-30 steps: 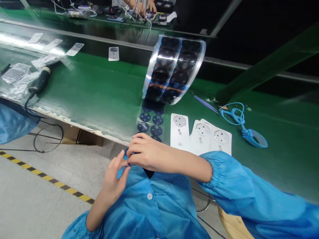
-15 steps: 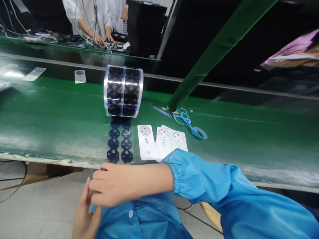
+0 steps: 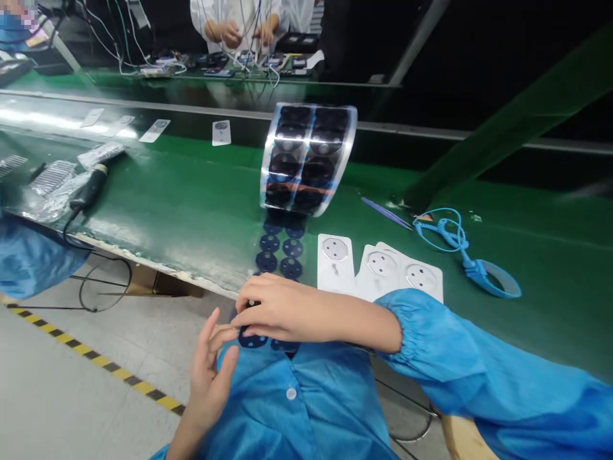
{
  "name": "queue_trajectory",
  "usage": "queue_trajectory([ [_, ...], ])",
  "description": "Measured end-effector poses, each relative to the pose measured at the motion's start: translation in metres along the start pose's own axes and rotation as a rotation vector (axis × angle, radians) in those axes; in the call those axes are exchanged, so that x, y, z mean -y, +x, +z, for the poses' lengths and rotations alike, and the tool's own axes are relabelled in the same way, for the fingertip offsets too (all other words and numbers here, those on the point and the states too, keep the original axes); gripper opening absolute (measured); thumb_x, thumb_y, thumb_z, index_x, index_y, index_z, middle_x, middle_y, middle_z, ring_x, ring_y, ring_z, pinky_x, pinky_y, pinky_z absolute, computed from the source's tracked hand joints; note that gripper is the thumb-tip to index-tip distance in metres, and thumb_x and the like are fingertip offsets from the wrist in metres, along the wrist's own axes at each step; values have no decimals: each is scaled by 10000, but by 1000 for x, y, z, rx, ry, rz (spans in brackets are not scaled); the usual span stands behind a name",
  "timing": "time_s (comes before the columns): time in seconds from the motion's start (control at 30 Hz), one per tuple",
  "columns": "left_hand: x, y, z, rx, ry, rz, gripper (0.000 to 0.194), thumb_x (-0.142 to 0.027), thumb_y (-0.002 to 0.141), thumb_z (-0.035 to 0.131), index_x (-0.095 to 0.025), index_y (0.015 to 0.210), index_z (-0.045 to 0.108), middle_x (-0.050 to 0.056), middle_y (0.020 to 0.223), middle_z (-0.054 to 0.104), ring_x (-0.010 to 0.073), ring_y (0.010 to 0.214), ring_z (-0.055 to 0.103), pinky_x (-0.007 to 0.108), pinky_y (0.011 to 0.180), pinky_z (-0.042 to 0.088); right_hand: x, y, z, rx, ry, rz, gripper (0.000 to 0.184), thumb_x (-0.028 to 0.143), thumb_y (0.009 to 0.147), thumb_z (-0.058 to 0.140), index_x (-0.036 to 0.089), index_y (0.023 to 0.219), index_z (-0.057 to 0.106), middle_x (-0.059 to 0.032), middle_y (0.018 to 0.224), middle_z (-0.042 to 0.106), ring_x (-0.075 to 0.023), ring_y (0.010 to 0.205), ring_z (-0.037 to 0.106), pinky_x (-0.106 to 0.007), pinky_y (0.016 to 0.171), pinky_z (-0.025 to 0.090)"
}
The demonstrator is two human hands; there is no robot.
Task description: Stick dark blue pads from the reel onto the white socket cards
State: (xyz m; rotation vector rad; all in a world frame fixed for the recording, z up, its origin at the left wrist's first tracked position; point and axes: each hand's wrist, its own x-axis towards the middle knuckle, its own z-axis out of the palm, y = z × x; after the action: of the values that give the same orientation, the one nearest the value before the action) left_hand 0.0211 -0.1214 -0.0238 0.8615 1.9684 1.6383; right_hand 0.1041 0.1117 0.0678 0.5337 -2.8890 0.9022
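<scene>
A roll (image 3: 309,160) of clear film with dark, round, holed stickers in two columns stands on the green bench. Its unrolled strip (image 3: 267,261) runs toward me and hangs over the front edge, its lower end against my blue smock. My right hand (image 3: 282,310) bends across this strip with fingers curled onto its left side; the fingertips are partly hidden. Just left of it, my left hand (image 3: 211,374) has its thumb and fingers apart, the fingertips close to the right fingers. White cards (image 3: 335,262) with round, three-holed tops lie beyond my right forearm, some overlapping.
Purple tweezers (image 3: 387,213) and a blue wrist strap (image 3: 493,279) lie on the right near a green post (image 3: 502,121). More white cards (image 3: 221,133) lie along the back. A corded black tool (image 3: 90,186) rests at left. Across the bench, a person in white handles electronics.
The view has swung left, so things appear farther right. My hands have come nearer the strip, and its hanging end now shows under my right hand. My left fingers have spread.
</scene>
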Motion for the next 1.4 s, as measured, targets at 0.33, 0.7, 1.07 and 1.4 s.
queue_trajectory([
  [0.33,-22,26,14,-7,-548,-400,574,-324,820,779,-219,1303,486,0,866,710,139,792,681,252,792,548,-1,5,7,20,-43,-22,207,226,1010,627,167,1197,691,-74,1140,636,-202,1036,542,-369,947,424],
  [0.7,-9,35,9,274,-909,-964,362,-153,684,855,-205,1017,724,-1,922,676,112,791,625,217,735,552,24,-16,34,-72,-168,160,290,119,1033,431,156,1182,676,-104,1170,616,-257,1124,466,-531,1114,292],
  [1.07,-10,57,4,462,-660,-886,521,-245,484,988,-125,872,662,1,677,650,109,576,585,226,605,520,21,13,-7,276,-84,127,82,152,971,632,143,971,714,-94,1052,605,-235,994,476,-393,891,396],
  [1.4,-25,60,1,251,-240,-547,581,-355,589,886,-150,1054,605,37,861,723,216,810,681,278,750,545,39,23,-8,170,-398,-155,213,80,950,574,151,822,730,-94,982,633,-254,979,518,-365,627,367],
])
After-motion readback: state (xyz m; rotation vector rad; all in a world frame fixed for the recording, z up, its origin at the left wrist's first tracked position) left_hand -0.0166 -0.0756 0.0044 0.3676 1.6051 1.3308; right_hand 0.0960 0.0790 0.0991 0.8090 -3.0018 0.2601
